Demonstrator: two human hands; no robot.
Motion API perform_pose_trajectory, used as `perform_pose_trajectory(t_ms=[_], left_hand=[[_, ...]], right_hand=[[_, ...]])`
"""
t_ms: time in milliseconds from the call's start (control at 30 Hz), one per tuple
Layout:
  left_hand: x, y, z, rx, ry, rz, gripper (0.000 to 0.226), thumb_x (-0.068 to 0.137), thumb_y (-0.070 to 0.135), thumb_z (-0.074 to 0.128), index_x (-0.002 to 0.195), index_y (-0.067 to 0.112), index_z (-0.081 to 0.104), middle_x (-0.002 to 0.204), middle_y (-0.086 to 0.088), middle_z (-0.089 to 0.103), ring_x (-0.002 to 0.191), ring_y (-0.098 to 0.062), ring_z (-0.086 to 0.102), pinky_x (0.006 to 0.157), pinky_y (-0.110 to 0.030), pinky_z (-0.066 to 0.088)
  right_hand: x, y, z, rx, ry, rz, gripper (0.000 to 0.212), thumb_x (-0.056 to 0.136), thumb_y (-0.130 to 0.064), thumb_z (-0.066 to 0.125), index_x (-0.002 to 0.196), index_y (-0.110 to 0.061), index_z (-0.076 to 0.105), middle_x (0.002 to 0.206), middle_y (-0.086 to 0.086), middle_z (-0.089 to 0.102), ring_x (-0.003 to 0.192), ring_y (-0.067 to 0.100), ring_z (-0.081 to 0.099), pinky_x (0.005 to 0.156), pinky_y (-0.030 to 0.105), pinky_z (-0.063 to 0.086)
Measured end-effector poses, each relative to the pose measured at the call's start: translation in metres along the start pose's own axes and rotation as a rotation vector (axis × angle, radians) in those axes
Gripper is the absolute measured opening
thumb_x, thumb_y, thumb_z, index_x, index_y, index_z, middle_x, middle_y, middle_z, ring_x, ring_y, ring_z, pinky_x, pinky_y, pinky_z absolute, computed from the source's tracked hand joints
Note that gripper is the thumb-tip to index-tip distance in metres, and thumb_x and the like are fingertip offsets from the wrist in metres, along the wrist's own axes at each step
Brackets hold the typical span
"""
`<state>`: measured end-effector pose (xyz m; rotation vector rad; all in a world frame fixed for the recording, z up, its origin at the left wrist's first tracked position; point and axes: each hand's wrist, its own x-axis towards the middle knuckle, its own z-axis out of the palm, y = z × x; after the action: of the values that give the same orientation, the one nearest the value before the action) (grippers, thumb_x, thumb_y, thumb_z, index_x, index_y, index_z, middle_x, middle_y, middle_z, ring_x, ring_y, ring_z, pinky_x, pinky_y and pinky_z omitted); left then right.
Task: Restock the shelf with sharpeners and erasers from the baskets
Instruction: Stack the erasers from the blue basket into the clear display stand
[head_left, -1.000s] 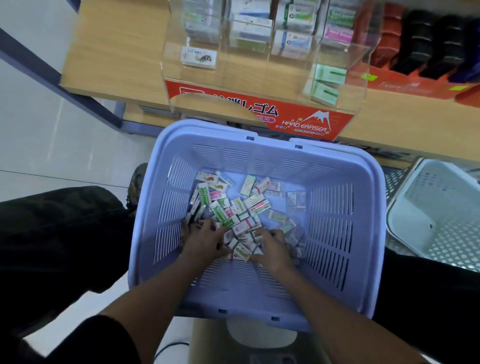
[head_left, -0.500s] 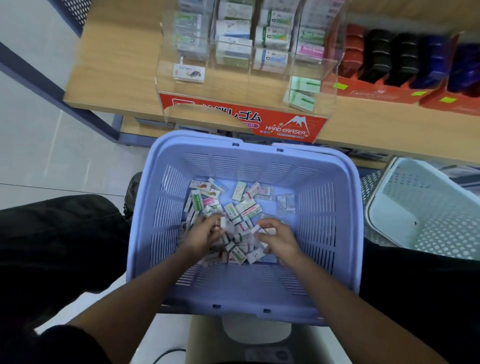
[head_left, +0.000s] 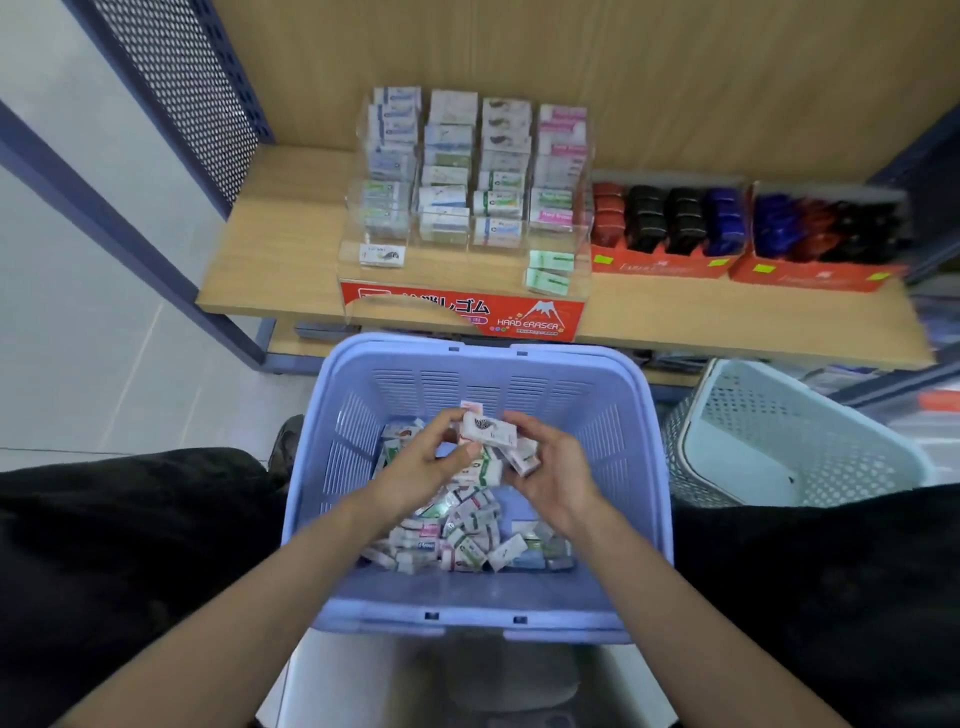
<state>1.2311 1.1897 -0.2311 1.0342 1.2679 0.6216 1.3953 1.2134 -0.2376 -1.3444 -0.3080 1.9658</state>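
From the head camera, a lilac basket sits between the person's knees, just in front of a low wooden shelf. A white perforated basket stands just beside it on the right. On the shelf, a clear acrylic display holds rows of boxed erasers in stepped compartments. To its right are two red cartons filled with red, black and blue sharpeners. The basket's far rim lies between the hands and the display.

Both hands are raised above the loose erasers heaped on the basket floor. The left hand and right hand are curled around a small bunch of held erasers, fingertips nearly meeting over it. The topmost one lies with its long axis roughly left to right, the right end dipping slightly, broad face up. The loose ones below point every way.

The display's red front reads "HARD ERASER" under a mountain drawing, beside Japanese characters. The top eraser's white sleeve shows a dark figure, and its lettering is too small to read. The cartons' print is blurred.
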Motion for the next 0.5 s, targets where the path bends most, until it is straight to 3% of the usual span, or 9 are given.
perform_pose_trajectory(t_ms=[67, 167, 267, 333, 433, 500], left_hand=[[-0.005, 0.011, 0.004, -0.015, 0.017, 0.032, 0.022, 0.097, 0.019, 0.050, 0.116, 0.030, 0.048, 0.119, -0.005, 0.054, 0.102, -0.012, 0.056, 0.084, -0.024, 0.048], [-0.010, 0.023, 0.008, -0.098, 0.034, 0.026, 0.024, 0.096, 0.017, 0.052, 0.113, 0.033, 0.044, 0.112, -0.001, 0.052, 0.089, -0.011, 0.055, 0.072, -0.022, 0.045], [-0.015, 0.037, 0.014, -0.209, 0.090, 0.034, 0.025, 0.088, 0.038, 0.062, 0.107, 0.034, 0.046, 0.094, 0.003, 0.055, 0.072, -0.008, 0.052, 0.063, -0.023, 0.040], [-0.019, 0.047, 0.018, -0.155, 0.206, 0.111, 0.023, 0.092, 0.045, 0.053, 0.107, 0.029, 0.046, 0.088, 0.007, 0.054, 0.066, 0.000, 0.052, 0.059, -0.016, 0.041], [-0.022, 0.064, 0.018, -0.143, 0.322, 0.266, 0.017, 0.096, 0.030, 0.049, 0.109, 0.020, 0.050, 0.098, 0.003, 0.057, 0.076, 0.006, 0.057, 0.066, -0.011, 0.046], [-0.026, 0.080, 0.015, -0.129, 0.323, 0.288, 0.017, 0.096, 0.026, 0.050, 0.111, 0.017, 0.051, 0.095, 0.000, 0.057, 0.072, 0.005, 0.055, 0.061, -0.010, 0.044]], right_hand=[[-0.007, -0.006, 0.007, -0.069, -0.043, -0.079, 0.016, 0.095, -0.017, 0.051, 0.100, -0.007, 0.063, 0.090, 0.011, 0.065, 0.081, 0.022, 0.060, 0.072, 0.033, 0.048], [-0.022, -0.012, 0.018, -0.240, -0.020, -0.240, 0.008, 0.090, -0.006, 0.059, 0.095, -0.009, 0.065, 0.086, 0.007, 0.066, 0.080, 0.021, 0.062, 0.071, 0.031, 0.051], [-0.034, -0.019, 0.027, -0.322, -0.021, -0.366, 0.011, 0.088, -0.007, 0.062, 0.099, -0.009, 0.066, 0.090, 0.005, 0.068, 0.080, 0.017, 0.064, 0.075, 0.031, 0.052], [-0.041, -0.023, 0.033, -0.356, -0.032, -0.418, 0.015, 0.088, -0.012, 0.064, 0.103, -0.009, 0.066, 0.095, 0.004, 0.068, 0.083, 0.015, 0.064, 0.078, 0.030, 0.052], [-0.050, -0.031, 0.044, -0.311, -0.073, -0.437, 0.011, 0.088, -0.017, 0.064, 0.099, -0.013, 0.067, 0.094, 0.001, 0.067, 0.083, 0.014, 0.063, 0.077, 0.026, 0.050], [-0.056, -0.039, 0.051, -0.217, -0.135, -0.435, 0.009, 0.090, -0.011, 0.060, 0.097, -0.012, 0.065, 0.100, 0.004, 0.066, 0.089, 0.014, 0.062, 0.077, 0.022, 0.051]])
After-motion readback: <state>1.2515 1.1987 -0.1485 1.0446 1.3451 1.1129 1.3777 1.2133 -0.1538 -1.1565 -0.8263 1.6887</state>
